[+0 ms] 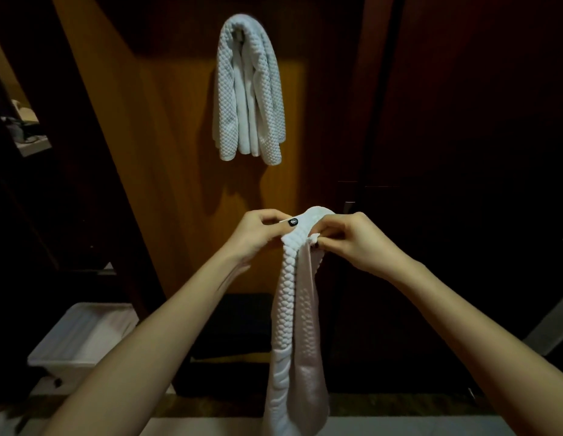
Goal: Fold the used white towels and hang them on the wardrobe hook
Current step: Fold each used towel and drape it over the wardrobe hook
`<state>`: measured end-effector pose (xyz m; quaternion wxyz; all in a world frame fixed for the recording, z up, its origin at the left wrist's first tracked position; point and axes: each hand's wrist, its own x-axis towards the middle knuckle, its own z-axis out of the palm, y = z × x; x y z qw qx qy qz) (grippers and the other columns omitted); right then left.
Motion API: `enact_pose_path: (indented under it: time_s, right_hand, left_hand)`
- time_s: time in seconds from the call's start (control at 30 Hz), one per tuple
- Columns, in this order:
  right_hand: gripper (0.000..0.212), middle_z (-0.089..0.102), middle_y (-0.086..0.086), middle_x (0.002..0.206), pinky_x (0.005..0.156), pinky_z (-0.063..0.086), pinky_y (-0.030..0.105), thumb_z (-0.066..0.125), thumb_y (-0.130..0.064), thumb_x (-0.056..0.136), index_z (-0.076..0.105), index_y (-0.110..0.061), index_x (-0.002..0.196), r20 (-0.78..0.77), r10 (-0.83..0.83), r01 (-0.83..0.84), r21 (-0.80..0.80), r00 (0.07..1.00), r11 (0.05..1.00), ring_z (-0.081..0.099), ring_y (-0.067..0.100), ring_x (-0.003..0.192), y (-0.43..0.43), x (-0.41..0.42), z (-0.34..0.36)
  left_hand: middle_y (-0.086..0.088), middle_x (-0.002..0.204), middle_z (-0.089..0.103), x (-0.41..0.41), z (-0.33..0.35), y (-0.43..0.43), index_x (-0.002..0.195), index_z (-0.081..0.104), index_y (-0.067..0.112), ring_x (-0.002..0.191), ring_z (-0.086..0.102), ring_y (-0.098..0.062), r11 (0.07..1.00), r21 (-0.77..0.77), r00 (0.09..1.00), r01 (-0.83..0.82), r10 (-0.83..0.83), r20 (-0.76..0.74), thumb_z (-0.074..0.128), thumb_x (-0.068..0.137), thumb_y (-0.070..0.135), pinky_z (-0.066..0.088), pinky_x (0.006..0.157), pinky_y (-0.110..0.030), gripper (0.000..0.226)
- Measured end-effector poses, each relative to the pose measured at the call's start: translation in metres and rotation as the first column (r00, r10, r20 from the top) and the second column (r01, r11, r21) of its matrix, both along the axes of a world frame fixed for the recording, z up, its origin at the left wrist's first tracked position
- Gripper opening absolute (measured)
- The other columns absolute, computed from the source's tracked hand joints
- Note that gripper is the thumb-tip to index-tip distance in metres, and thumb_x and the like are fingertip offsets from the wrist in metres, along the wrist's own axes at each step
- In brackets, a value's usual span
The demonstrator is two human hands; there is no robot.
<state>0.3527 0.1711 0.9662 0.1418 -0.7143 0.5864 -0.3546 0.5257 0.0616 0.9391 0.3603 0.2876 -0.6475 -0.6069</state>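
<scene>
**Second towel gripped in both hands, first one already up on the wardrobe**

- Grip: left hand (253, 234) pinches the bunched top of the held towel (291, 309) between thumb and curled fingers. Right hand (359, 240) pinches the same fold from the other side, fingertips tucked into the cloth. The hands nearly meet across the top.
- Writing: the only mark is a white pattern on the left hand's black thumbnail (292, 221). It's too small to read and is probably decoration rather than letters.
- Clearance: a band of bare wardrobe panel (179, 121) separates the top of the held towel from the lower ends of the hung towel (248, 89).
- Right of the panel is a dark door (462, 121), with a small metal fitting (349, 206) on its edge just beside the right knuckles.
- A white bin (82, 338) sits low left under the left forearm, apart from the cloth.
- Held towel: white, raised scale-like weave, folded into a narrow strip and doubled at the top. Two layers hang straight down between the forearms and run off the bottom edge. The left layer is strongly textured; the right is smoother and pinkish in the dim light.
- Hung towel: same weave, draped high on the panel, ends roughly level, smoother folds inside. The hook is hidden under its bend.
</scene>
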Motion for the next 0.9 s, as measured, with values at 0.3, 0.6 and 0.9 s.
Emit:
enact_pose_path:
  time_s: [0.3,0.6,0.9]
  right_hand:
    - [0.019,0.050,0.001,0.081,0.067,0.033,0.014,0.068,-0.023,0.089,0.066,-0.004,0.085,-0.385,0.137,-0.161,-0.031,0.913,0.986,0.042,0.009,0.076,0.001,0.007,0.031]
    - [0.017,0.050,0.006,0.096,0.080,0.042,0.029,0.067,-0.021,0.090,0.066,-0.004,0.090,-0.324,0.122,-0.125,0.012,0.938,0.992,0.047,0.016,0.091,0.004,0.013,0.018]
    - [0.010,0.061,0.002,0.102,0.079,0.049,0.029,0.060,-0.018,0.093,0.062,-0.009,0.090,-0.241,0.104,-0.106,0.004,0.965,0.994,0.059,0.014,0.090,0.005,0.016,0.010]
  left_hand:
    - [-0.011,0.085,0.071,-0.003,-0.004,0.018,0.088,0.072,0.006,0.072,0.068,-0.015,0.969,0.227,0.985,0.102,-0.067,-0.157,0.072,0.077,0.015,0.054,0.062,-0.024,0.014]
    - [-0.014,0.095,0.069,0.008,-0.028,0.034,0.107,0.067,-0.003,0.084,0.067,-0.017,0.899,0.390,0.947,0.201,-0.076,-0.312,0.069,0.075,0.008,0.057,0.076,-0.025,0.034]
    - [-0.010,0.090,0.070,0.010,-0.028,0.038,0.101,0.071,0.004,0.080,0.065,-0.015,0.973,0.205,0.955,0.104,-0.040,-0.295,0.070,0.077,0.015,0.054,0.069,-0.022,0.026]
